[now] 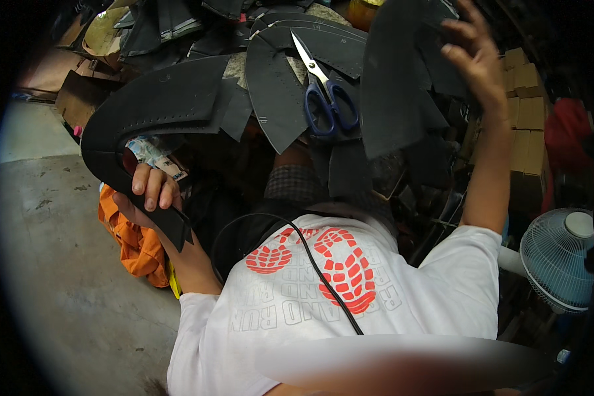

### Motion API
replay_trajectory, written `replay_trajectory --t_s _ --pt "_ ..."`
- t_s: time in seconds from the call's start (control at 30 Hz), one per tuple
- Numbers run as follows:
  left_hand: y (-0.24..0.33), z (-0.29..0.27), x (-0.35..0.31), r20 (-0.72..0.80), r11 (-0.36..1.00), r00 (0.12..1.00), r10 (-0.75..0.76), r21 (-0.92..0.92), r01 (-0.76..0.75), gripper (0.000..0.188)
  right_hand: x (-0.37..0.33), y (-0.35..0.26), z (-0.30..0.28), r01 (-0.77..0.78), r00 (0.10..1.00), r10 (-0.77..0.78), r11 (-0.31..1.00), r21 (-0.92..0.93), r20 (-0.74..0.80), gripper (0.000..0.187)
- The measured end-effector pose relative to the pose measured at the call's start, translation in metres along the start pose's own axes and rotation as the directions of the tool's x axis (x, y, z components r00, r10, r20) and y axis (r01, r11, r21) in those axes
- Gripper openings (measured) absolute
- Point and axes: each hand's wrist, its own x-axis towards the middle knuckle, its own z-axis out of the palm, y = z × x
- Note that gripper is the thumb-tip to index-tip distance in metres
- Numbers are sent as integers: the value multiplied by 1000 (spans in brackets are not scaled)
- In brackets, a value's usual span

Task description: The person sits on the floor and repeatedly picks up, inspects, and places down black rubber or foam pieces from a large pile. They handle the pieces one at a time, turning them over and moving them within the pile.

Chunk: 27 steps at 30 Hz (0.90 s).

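Note:
My left hand is closed round the lower end of a black, curved shoe-upper piece. A row of small holes runs along its inner edge, and its broad part arches up and to the right. My right hand is raised at the upper right with its fingers apart, close beside a large black sheet piece; whether the fingertips touch the dark material there is hard to tell. Between my hands, scissors with dark blue handles lie partly open on a pointed black piece.
More black cut pieces are heaped at the far left. Small cardboard boxes stack up at the right, with a fan below them. Orange cloth hangs by my left forearm over the concrete floor. A black cable crosses my shirt.

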Motion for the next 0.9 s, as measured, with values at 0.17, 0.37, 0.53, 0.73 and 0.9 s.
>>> replay_trajectory --t_s 0.17,0.37,0.53,0.73,0.9 --pt "-7 4 1 -29 1000 999 -17 -27 16 71 -49 63 43 -85 980 149 912 -401 132 94" --pt "-24 6 5 57 999 998 -41 -28 43 53 -43 59 55 -242 954 300 799 -550 16 103" --pt "-26 4 4 23 996 997 -71 -46 72 45 -35 43 65 -212 977 189 868 -449 -94 104" --pt "-22 4 4 15 997 997 -71 -36 72 46 -25 24 57 -76 967 -117 714 -696 -226 113" --pt "-20 1 6 31 997 997 -74 -10 74 47 -1 2 44 65 844 -484 521 -851 -232 109"
